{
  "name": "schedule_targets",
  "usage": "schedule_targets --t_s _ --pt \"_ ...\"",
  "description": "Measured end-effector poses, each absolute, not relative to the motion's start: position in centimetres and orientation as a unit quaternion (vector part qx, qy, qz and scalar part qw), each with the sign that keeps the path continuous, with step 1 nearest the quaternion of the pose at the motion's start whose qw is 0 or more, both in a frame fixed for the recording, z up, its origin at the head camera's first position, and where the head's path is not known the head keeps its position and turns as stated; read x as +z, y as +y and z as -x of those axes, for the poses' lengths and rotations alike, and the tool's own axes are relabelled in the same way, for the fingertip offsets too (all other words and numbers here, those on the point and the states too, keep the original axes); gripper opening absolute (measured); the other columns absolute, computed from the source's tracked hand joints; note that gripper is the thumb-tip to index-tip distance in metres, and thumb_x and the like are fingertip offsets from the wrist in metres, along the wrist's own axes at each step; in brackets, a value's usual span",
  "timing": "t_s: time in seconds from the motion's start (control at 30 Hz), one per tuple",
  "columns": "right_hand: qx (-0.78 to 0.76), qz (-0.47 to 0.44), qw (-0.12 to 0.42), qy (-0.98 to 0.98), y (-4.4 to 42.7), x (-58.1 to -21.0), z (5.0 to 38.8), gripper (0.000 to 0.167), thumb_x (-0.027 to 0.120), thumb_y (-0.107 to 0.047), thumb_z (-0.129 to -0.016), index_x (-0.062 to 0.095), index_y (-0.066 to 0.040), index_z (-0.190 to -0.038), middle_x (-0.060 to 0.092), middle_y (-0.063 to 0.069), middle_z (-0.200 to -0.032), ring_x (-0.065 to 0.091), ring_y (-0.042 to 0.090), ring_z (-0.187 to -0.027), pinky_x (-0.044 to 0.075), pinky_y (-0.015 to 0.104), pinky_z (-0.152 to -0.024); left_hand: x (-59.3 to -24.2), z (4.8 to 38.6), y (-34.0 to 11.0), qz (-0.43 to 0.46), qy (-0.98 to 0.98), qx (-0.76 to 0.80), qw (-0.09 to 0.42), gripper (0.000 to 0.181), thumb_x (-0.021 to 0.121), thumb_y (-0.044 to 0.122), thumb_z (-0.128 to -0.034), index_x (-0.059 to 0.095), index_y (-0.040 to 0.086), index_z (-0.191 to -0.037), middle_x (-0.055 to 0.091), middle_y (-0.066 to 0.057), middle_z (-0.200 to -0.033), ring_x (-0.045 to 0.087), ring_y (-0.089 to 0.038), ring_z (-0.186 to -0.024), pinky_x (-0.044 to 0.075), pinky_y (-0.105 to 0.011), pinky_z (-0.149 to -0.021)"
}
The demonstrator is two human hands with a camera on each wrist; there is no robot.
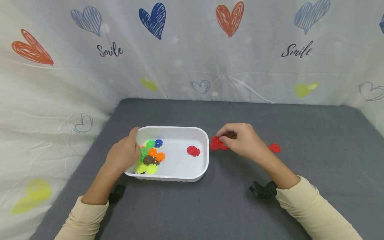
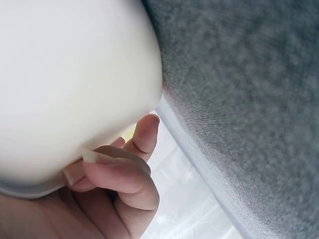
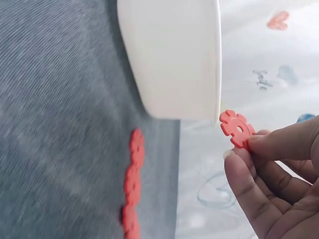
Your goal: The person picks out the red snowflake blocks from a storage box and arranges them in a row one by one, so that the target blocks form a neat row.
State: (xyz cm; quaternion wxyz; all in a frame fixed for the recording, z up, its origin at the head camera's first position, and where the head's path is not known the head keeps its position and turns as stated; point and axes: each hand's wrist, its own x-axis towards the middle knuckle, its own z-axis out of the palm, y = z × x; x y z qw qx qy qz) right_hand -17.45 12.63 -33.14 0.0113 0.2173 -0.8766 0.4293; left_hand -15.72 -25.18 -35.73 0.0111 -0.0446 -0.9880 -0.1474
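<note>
A white plastic tub [image 1: 172, 178] stands on the grey table. My left hand [image 1: 123, 155] grips its left rim, with the fingers [image 2: 124, 181] curled beneath the edge in the left wrist view. Just outside the tub's right end, my right hand [image 1: 244, 141] pinches a red notched flower disc [image 3: 230, 124] between thumb and finger. Below that hand a row of red discs [image 3: 132, 184] lies on the cloth. Inside the tub, red discs [image 1: 193, 151] sit toward the right. Green, orange, blue, brown and yellow discs [image 1: 152, 152] are heaped at its left end, partly behind my left hand.
Another red disc [image 1: 274, 148] lies on the table beyond my right wrist. Black wrist-worn devices show under both forearms, the right one [image 1: 263, 190] most clearly. A pale curtain [image 1: 180, 60] with hearts hangs behind the table's far edge.
</note>
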Motion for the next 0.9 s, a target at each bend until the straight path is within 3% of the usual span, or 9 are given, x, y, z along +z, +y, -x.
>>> schedule_targets --t_s 0.4,0.73,0.9 --pt "0.392 -0.176 0.013 -0.903 17.6 -33.8 17.3 0.011 0.07 -0.001 -0.09 0.076 -0.009 -0.096 0.073 0.005 -0.089 0.065 0.018 -0.076 0.05 0.031 -0.061 -35.5 15.7 -25.0 0.036 -0.989 -0.142 0.001 0.055 0.038 0.008 -0.0971 0.027 -0.003 -0.15 0.065 -0.027 -0.108 0.062 -0.035 -0.074 0.047 -0.05 -0.061" --pt "0.344 -0.137 -0.022 -0.928 22.1 -34.1 17.2 0.013 0.069 -0.006 -0.093 0.076 -0.008 -0.104 0.073 0.006 -0.098 0.065 0.023 -0.087 0.05 0.034 -0.068 -35.6 15.6 -25.2 0.035 -0.989 -0.145 0.0 0.055 0.038 0.008 -0.0981 0.026 -0.003 -0.151 0.064 -0.029 -0.114 0.063 -0.036 -0.077 0.048 -0.051 -0.063" --pt "0.334 -0.11 -0.042 -0.935 24.3 -34.4 17.3 0.015 0.068 -0.008 -0.094 0.075 -0.006 -0.107 0.074 0.008 -0.097 0.067 0.021 -0.079 0.051 0.035 -0.065 -35.7 15.7 -25.2 0.034 -0.989 -0.144 0.001 0.055 0.038 0.009 -0.0982 0.026 -0.002 -0.151 0.063 -0.029 -0.116 0.064 -0.038 -0.08 0.049 -0.053 -0.065"
